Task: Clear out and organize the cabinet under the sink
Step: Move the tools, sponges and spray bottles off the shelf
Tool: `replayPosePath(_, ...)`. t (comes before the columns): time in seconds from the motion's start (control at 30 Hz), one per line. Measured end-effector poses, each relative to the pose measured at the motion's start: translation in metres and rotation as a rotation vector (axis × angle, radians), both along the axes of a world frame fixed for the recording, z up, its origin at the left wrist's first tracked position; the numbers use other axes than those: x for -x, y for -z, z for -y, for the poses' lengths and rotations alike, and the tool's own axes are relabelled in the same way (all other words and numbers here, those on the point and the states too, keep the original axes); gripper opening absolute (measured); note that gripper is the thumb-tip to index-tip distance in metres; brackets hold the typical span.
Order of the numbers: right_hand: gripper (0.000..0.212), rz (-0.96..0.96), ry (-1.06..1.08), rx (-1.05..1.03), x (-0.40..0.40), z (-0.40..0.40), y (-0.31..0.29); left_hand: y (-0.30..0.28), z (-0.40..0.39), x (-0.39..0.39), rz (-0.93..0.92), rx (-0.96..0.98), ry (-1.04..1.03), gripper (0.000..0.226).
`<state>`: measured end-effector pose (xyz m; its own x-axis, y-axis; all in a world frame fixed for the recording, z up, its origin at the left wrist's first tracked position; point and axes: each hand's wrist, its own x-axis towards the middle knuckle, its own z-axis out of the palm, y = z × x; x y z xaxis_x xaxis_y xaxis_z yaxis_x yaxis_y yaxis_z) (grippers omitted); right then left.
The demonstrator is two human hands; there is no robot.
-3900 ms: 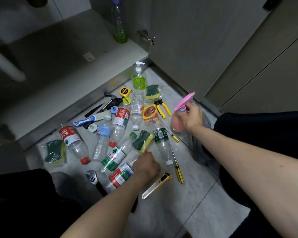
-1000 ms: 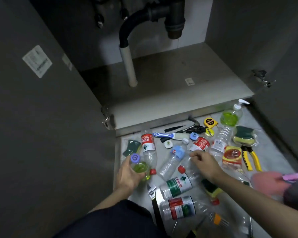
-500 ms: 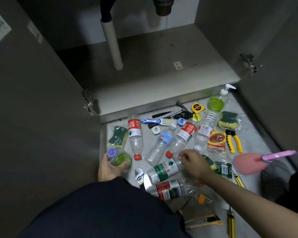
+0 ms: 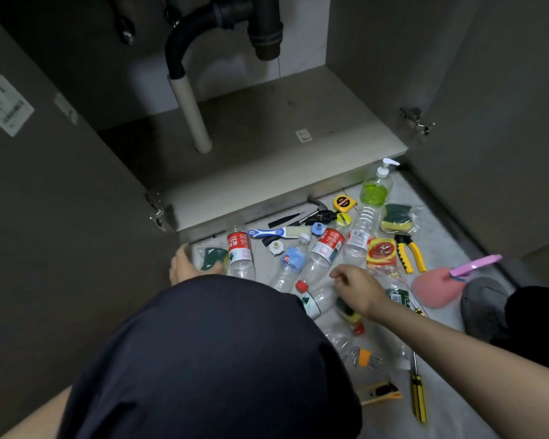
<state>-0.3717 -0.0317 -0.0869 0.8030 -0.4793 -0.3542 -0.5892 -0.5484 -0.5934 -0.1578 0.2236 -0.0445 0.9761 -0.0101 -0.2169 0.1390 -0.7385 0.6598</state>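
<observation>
Both hands hang loose and empty, left hand [image 4: 182, 264] at nine o'clock, right hand [image 4: 357, 288] over bottles [image 4: 325, 251] littering the floor [image 4: 457, 403]; cabinet [image 4: 267, 144] at twelve o'clock looks cleared, sorting seemingly remains.

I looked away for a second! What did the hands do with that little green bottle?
The left hand brought the little green bottle down to the floor by the bagged sponge; the knee hides it now, so I cannot tell whether it was let go. The right hand stayed over the empty bottles. The tools have not moved.
</observation>
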Motion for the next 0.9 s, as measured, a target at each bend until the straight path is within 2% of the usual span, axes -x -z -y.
replayPosePath(0.07,0.025,0.009,0.017,-0.004,0.002,0.004,-0.004,-0.036,0.023,-0.006,0.01,0.08,0.182,0.063)
replayPosePath(0.13,0.026,0.015,0.033,-0.005,0.002,0.009,-0.007,-0.082,0.056,-0.021,-0.173,0.095,0.498,0.038)
replayPosePath(0.23,0.025,0.025,0.058,0.006,-0.002,0.018,-0.011,-0.151,0.109,-0.041,-0.294,-0.2,0.932,0.013)
replayPosePath(0.33,0.022,0.05,0.063,0.009,-0.01,0.026,-0.015,-0.192,0.157,-0.043,-0.218,-0.426,1.125,0.014)
replayPosePath(0.47,0.021,0.05,0.062,0.022,-0.024,0.043,-0.016,-0.19,0.212,-0.038,-0.133,-0.462,1.183,0.018)
replayPosePath(0.63,0.019,0.001,-0.019,0.129,-0.037,0.057,-0.007,-0.111,0.223,-0.015,-0.041,-0.529,1.103,0.027)
replayPosePath(0.73,0.028,-0.038,-0.183,0.326,-0.047,0.062,0.005,-0.044,0.197,0.004,-0.15,-0.634,0.995,0.039)
replayPosePath(0.8,0.04,-0.009,-0.285,0.435,-0.058,0.065,0.015,-0.004,0.179,0.018,-0.267,-0.629,0.909,0.046)
replayPosePath(0.9,0.059,0.05,-0.415,0.555,-0.073,0.07,0.031,0.04,0.164,0.037,-0.298,-0.628,0.821,0.053)
